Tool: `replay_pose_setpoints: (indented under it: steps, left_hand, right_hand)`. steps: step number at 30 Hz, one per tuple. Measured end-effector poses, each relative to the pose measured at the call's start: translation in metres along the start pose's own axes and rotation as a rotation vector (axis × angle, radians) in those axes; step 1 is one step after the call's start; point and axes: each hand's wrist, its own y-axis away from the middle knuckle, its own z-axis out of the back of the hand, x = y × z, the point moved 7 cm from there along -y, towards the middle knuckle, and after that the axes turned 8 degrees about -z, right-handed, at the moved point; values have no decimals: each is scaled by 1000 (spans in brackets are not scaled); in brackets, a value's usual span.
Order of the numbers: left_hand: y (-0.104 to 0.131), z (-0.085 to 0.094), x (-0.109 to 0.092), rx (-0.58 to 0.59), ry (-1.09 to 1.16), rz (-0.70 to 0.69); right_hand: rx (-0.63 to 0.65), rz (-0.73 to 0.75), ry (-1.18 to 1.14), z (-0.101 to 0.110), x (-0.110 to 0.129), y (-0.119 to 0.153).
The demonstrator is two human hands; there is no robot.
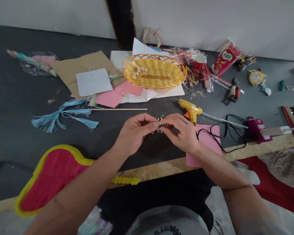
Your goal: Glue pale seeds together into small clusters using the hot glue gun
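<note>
My left hand (139, 131) and my right hand (180, 132) meet over the dark tabletop, thumb and forefinger of each closed in a pinch. Between the fingertips is a small beige piece (159, 122), partly hidden; its exact kind is too small to make out. Tiny beige bits (158, 130) lie scattered just beneath the fingers. Beyond my right hand rests a yellow hot glue gun (193, 110) with a clear glue stick in its back. Farther off, a yellow woven basket (159, 77) holds a few knobbly beige clusters (138, 72).
A thin stick (120, 109) and a blue tassel (61, 116) lie left. Nearer is a red heart-shaped piece edged in yellow (56, 176). Pink paper (217, 132) and a black cord (226, 125) lie right, before a purple power socket (256, 130). Pliers (234, 89) sit behind.
</note>
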Motion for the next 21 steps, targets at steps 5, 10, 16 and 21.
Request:
replay_pose_setpoints:
  steps: [5, 10, 16, 21]
  left_hand:
    - [0, -1, 0, 19, -16, 7]
    - [1, -2, -1, 29, -6, 16]
    - [0, 0, 0, -5, 50, 44]
    - [0, -2, 0, -4, 87, 49]
  right_hand:
    - [-8, 17, -4, 1, 2, -1]
    - [6, 27, -58, 3, 3, -2]
    - [46, 39, -67, 1, 4, -3]
    - [55, 28, -55, 0, 3, -2]
